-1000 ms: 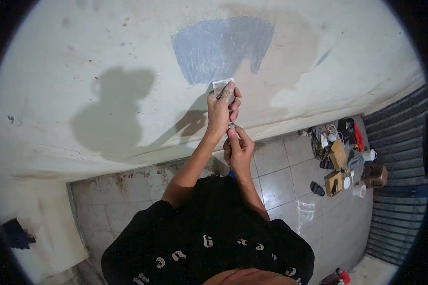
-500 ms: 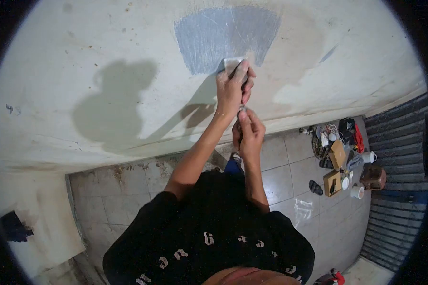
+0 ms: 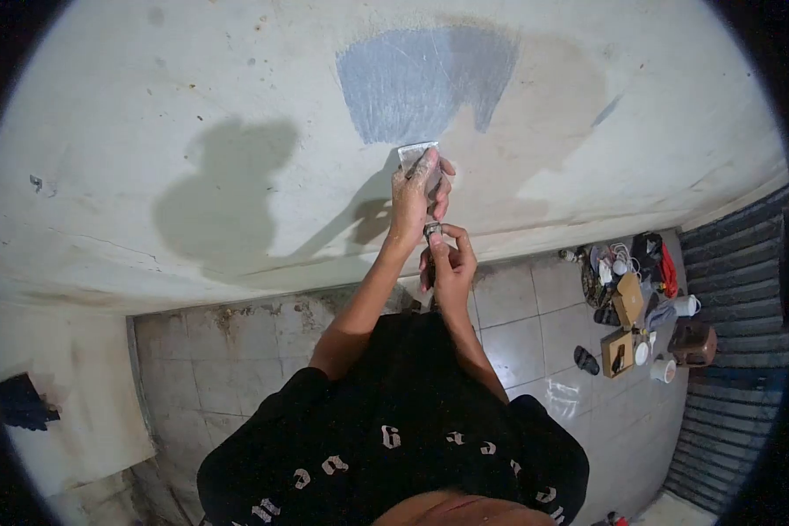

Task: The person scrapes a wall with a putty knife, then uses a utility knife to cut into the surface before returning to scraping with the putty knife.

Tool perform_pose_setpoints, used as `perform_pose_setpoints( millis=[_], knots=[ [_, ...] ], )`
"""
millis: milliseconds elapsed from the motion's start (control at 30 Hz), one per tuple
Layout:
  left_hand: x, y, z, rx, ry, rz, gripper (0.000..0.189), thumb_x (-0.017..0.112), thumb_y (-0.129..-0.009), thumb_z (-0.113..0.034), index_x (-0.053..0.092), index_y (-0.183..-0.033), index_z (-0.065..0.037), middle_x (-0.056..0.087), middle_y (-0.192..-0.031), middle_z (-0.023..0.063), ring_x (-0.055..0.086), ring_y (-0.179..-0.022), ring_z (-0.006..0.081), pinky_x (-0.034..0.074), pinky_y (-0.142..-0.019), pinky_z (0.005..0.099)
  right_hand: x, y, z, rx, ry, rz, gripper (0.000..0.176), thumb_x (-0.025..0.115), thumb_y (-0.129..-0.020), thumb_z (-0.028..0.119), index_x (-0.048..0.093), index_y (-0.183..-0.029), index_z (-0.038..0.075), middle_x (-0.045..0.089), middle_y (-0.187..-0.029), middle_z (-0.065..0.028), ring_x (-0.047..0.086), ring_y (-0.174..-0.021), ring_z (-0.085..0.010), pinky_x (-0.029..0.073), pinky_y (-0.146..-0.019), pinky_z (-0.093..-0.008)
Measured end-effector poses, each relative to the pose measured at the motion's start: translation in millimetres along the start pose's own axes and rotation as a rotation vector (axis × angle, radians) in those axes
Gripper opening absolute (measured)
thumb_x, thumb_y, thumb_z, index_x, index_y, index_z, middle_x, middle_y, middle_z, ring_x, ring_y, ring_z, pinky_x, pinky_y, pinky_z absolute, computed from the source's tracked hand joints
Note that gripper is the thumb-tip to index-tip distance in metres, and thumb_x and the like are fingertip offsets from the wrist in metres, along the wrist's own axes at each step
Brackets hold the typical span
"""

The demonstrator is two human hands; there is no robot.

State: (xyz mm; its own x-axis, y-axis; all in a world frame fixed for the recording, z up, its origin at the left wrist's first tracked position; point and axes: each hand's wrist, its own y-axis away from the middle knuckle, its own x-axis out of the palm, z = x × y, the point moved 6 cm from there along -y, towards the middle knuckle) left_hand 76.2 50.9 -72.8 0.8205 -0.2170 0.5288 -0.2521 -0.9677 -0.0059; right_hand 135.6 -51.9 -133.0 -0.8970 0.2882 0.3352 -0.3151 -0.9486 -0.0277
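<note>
Head view: on the wall (image 3: 237, 88), the left hand (image 3: 415, 200) had its fingers clamped on the scraper (image 3: 418, 154). The blade had dropped from the grey patch (image 3: 421, 79) to just below it, likely one back-and-forth stroke. Right hand (image 3: 448, 263) fingers were closed round the handle.

**A:** What is marked here?

**B:** A flat scraper with a pale grey metal blade (image 3: 418, 154), held nearly upright with the blade end uppermost.

**A:** And its position?

**B:** The blade's straight top edge meets the off-white wall (image 3: 193, 88), just below the grey smeared patch (image 3: 421, 79). The left hand (image 3: 415, 200) covers the lower blade. The right hand (image 3: 447, 263) encloses the handle, which is hidden.
</note>
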Motion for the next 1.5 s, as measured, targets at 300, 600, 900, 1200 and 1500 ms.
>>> perform_pose_setpoints(
  millis=[300,600,900,1200,1500],
  knots=[
    [2.4,-3.3,5.9,0.0,-0.02,-0.058,0.04,0.052,-0.097,-0.039,0.055,-0.08,-0.003,0.043,-0.051,0.0003,0.038,-0.034,0.0087,0.027,-0.034,0.023,-1.7,-3.9,11.9,0.028,0.032,0.033,0.031,0.054,-0.098,0.021,0.053,-0.126,0.008,0.052,-0.056,-0.002,0.04,-0.037,-0.0063,0.028,-0.032,-0.0232],
    [8.5,-2.5,2.0,-0.022,0.038,-0.05,0.038,0.052,-0.097,-0.038,0.054,-0.08,-0.004,0.04,-0.051,-0.0011,0.037,-0.035,0.0077,0.027,-0.034,0.0225,-1.5,-2.8,22.0,0.051,0.016,0.045,0.029,0.054,-0.098,0.022,0.053,-0.124,0.007,0.05,-0.054,0.0001,0.039,-0.037,-0.0058,0.026,-0.032,-0.023],
    [8.5,-2.7,1.7,-0.029,0.055,-0.051,0.038,0.053,-0.097,-0.037,0.054,-0.079,-0.004,0.04,-0.051,-0.001,0.036,-0.036,0.0074,0.027,-0.034,0.0222,-1.6,-4.5,22.3,0.052,0.041,0.053,0.028,0.053,-0.099,0.021,0.053,-0.124,0.007,0.049,-0.054,0.0004,0.039,-0.037,-0.0053,0.026,-0.033,-0.0227],
    [6.1,-3.8,3.6,-0.039,0.047,-0.041,0.039,0.052,-0.097,-0.038,0.054,-0.08,-0.003,0.04,-0.051,-0.0013,0.036,-0.035,0.0073,0.027,-0.035,0.0221,0.1,-3.6,20.9,0.082,0.033,0.062,0.03,0.052,-0.099,0.022,0.051,-0.125,0.008,0.049,-0.055,-0.0022,0.038,-0.036,-0.0073,0.026,-0.031,-0.0236],
    [4.8,-4.0,4.2,-0.038,0.02,-0.052,0.039,0.052,-0.098,-0.038,0.053,-0.079,-0.004,0.04,-0.051,-0.0017,0.036,-0.036,0.0069,0.026,-0.034,0.0221,1.3,-3.6,18.0,0.093,-0.002,0.037,0.028,0.053,-0.099,0.021,0.052,-0.123,0.007,0.047,-0.052,0.0003,0.037,-0.036,-0.0066,0.025,-0.032,-0.0236]
  ],
)
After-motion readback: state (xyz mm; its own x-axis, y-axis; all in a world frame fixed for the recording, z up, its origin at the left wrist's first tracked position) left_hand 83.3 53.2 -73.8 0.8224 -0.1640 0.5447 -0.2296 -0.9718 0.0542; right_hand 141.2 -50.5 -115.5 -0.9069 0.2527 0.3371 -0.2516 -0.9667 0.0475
